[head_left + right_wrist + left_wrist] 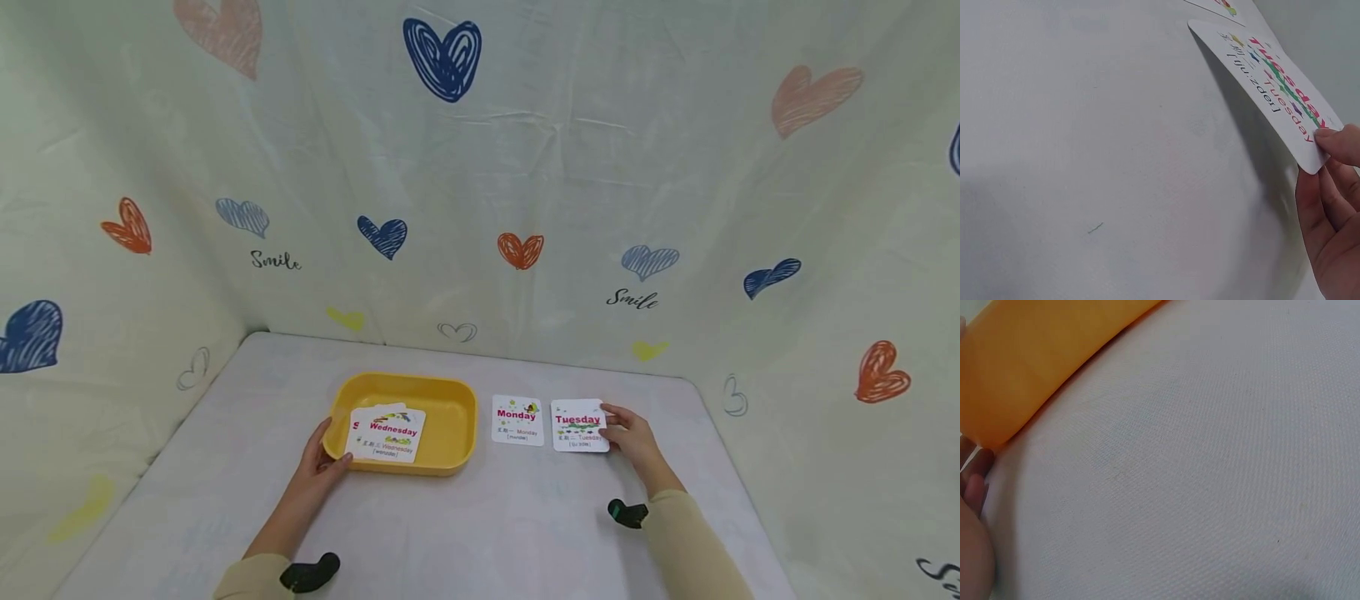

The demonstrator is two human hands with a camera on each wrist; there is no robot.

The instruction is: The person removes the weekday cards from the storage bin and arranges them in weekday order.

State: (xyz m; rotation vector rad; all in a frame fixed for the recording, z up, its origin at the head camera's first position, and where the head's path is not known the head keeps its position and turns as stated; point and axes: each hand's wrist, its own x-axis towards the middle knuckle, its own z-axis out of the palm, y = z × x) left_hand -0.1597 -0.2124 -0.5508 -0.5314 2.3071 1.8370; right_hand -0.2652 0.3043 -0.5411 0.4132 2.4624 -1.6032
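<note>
Yellow all over, the tray (452,425) sits on the white counter (465,533). The left hand (321,467) grips the tray's left front corner, with the thumb on the front edge and the fingers round the left side. Inside the tray, on its left side, is the Wednesday card (392,442). It lies on top of another card (357,415), and a red S peeks out from that one.

Just to the right of the tray, the Monday card (517,427) lies on the counter. Further right of the tray, past Monday, is the Tuesday card (576,429). The right hand (636,442) pinches its right edge, thumb on top and fingers under. That end of the card is up off the counter, with a shadow below it.

Behind the tray hangs a pale cloth (562,167) with blue, red, pink and yellow hearts (520,250). Both arms, reaching in from in front of the tray, have cream sleeves (693,546).
</note>
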